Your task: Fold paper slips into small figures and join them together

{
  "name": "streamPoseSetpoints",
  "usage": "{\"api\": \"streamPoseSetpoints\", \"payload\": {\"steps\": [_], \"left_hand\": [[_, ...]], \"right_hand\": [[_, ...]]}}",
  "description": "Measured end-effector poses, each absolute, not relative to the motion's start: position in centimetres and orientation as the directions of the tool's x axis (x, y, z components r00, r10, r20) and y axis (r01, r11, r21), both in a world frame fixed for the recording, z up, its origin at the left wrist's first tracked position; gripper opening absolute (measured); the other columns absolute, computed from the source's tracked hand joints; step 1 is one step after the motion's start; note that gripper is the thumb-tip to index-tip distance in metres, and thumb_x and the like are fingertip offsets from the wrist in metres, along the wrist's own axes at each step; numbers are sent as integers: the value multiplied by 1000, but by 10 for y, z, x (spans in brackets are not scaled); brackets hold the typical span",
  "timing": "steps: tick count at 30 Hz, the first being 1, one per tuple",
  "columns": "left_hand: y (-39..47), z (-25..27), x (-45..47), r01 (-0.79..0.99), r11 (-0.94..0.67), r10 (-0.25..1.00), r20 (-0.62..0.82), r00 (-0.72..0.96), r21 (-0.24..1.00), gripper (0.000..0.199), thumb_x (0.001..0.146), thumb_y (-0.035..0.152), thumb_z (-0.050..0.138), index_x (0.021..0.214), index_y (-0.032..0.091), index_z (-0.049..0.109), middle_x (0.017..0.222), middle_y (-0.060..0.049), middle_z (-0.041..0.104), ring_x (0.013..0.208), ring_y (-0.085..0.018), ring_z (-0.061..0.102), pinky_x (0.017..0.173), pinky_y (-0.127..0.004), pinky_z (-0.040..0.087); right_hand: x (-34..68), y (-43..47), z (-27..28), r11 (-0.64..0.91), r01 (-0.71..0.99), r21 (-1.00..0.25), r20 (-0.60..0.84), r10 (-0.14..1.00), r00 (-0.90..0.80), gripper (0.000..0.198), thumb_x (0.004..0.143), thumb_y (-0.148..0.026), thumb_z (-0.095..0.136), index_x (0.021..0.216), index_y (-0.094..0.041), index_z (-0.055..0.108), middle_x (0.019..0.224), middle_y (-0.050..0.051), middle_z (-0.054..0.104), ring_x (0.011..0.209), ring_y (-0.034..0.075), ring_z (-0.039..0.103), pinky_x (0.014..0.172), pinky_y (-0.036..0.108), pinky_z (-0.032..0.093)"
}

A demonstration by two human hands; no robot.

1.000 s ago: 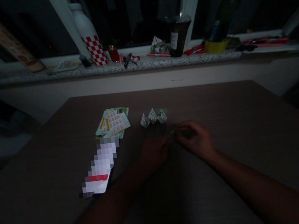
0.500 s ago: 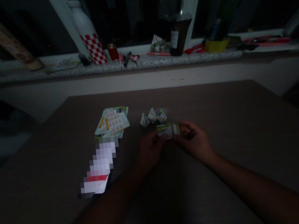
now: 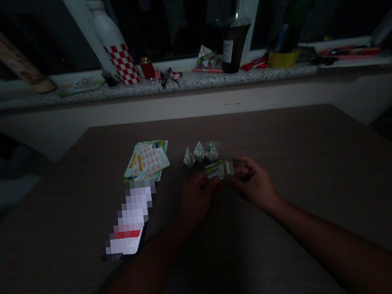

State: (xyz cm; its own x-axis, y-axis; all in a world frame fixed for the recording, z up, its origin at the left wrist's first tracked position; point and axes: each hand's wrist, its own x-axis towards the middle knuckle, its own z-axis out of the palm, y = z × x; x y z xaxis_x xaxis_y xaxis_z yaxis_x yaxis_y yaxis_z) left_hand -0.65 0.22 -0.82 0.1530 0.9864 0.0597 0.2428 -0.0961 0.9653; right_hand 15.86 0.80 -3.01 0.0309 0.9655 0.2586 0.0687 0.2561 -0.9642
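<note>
Between my two hands is a small folded piece of printed paper (image 3: 219, 169), green and white. My left hand (image 3: 198, 193) pinches its left end, thumb in front. At the right end, my right hand (image 3: 252, 180) grips it between thumb and fingers; part of those fingers is behind the paper. Just beyond it stand three small folded paper shapes (image 3: 200, 151) with pointed tops, side by side. A pile of flat printed paper sheets (image 3: 152, 159) lies to their left, overlapping one another.
A phone (image 3: 130, 223) with a blurred screen lies left of my left forearm. Past the table (image 3: 279, 132), a stone windowsill (image 3: 188, 82) holds a white bottle with red checks (image 3: 119, 47), a dark cup (image 3: 232, 48), a green bottle (image 3: 302, 7) and assorted small items.
The folded paper has tilted slightly, its right end a little higher and its face turned differently. Both hands keep their hold in nearly the same place.
</note>
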Motion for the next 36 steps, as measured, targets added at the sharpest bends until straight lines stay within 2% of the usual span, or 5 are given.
{"api": "streamPoseSetpoints", "payload": {"steps": [7, 14, 22, 31, 36], "left_hand": [[5, -10, -6, 144, -38, 982, 10, 189, 989, 21, 82, 32, 59, 91, 14, 64, 77, -4, 72, 69, -18, 68, 64, -27, 51], [3, -8, -9, 210, -37, 989, 5, 150, 977, 36, 87, 42, 49, 76, 14, 69, 69, -3, 72, 65, -19, 66, 61, -28, 49], [3, -5, -10, 206, -60, 990, 33, 135, 977, 33, 88, 39, 48, 75, 16, 67, 65, -1, 69, 63, -17, 64, 62, -27, 48], [2, -6, -13, 475, -239, 971, 217, 101, 847, 28, 86, 36, 50, 71, 16, 62, 62, 2, 58, 59, -12, 53, 54, -22, 38], [0, 1, -12, 587, -360, 922, 371, 106, 726, 23, 87, 29, 49, 73, 16, 61, 73, -1, 60, 67, -13, 55, 63, -24, 41]], "right_hand": [[158, 8, -29, 205, -60, -977, 203, 979, 33, 40, 68, -24, 72, 102, -21, 52, 62, -5, 61, 52, 10, 57, 52, 22, 45], [161, 6, -26, 192, -37, -981, 193, 980, -44, 24, 76, -33, 65, 94, -19, 60, 75, 3, 69, 63, 14, 64, 57, 25, 49], [162, 5, -21, 123, -20, -992, 123, 992, -13, 30, 72, -35, 68, 95, -16, 62, 72, 5, 70, 56, 14, 62, 51, 24, 47], [161, 11, -29, 234, 37, -971, 236, 970, 49, 32, 76, -33, 66, 104, -19, 58, 86, 4, 66, 64, 12, 60, 58, 25, 50], [165, 8, -28, 397, 311, -863, 458, 876, 150, 34, 75, -25, 66, 108, -21, 57, 87, 3, 62, 66, 13, 57, 63, 28, 50]]}}
